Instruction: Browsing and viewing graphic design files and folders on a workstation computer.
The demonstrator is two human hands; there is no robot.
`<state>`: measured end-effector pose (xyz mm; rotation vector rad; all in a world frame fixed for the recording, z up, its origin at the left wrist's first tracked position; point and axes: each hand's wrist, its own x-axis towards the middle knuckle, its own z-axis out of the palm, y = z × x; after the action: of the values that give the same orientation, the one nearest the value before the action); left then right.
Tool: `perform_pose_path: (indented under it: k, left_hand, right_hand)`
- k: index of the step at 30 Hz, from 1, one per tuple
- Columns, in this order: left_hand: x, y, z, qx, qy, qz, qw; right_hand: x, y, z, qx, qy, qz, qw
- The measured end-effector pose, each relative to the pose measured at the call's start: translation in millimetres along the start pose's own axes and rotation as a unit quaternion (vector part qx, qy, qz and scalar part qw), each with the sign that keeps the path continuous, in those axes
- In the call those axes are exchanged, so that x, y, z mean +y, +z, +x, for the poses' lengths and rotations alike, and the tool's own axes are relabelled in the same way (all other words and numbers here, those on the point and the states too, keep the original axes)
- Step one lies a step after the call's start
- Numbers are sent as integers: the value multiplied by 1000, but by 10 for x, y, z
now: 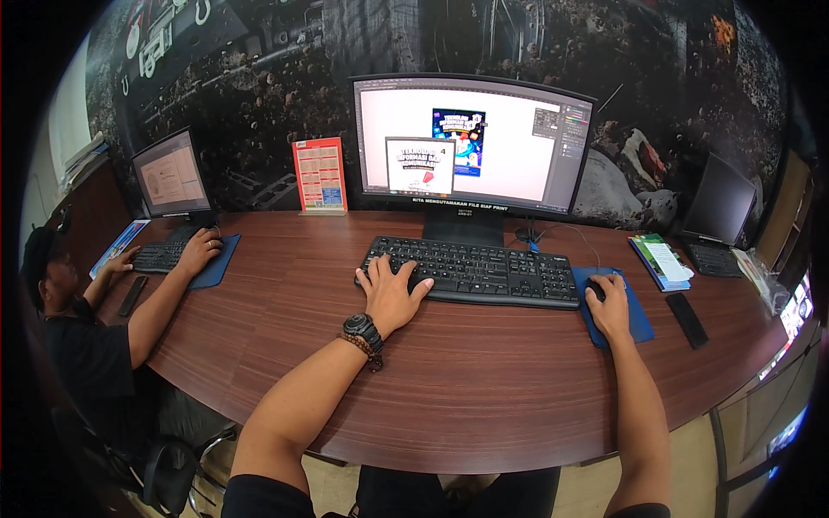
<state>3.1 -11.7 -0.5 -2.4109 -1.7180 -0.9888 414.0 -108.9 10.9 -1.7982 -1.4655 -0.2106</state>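
My left hand (393, 295) lies over the left end of a black keyboard (488, 274), its fingers spread on the keys. A black watch (359, 327) and a beaded bracelet (373, 356) circle that wrist. To the right of the keyboard, my right hand (611, 311) is wrapped over a dark computer mouse (594, 290), which it partly hides. Under the mouse is a blue mouse pad (637, 315). Behind the keyboard stands a wide curved monitor (527, 164), showing a design program with a colourful poster and a smaller overlapping window.
A person (86, 319) sits at the left, hands at another keyboard (160, 255) and monitor (171, 175). A red-framed calendar (320, 176) stands between the monitors. On the right lie a black phone (686, 320), booklets (661, 262) and a dark screen (721, 200) on the brown desk (484, 388).
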Motion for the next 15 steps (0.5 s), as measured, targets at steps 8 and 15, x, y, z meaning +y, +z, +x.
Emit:
perform_pose_path:
  k: [8,15]
  left_hand:
    - [0,-15,5,-8,-2,-5,1000]
    - [7,-18,1,-8,-4,-3,1000]
  right_hand:
    - [1,0,5,2,0,4,1000]
    - [-39,-20,-3,-1,9,-3,1000]
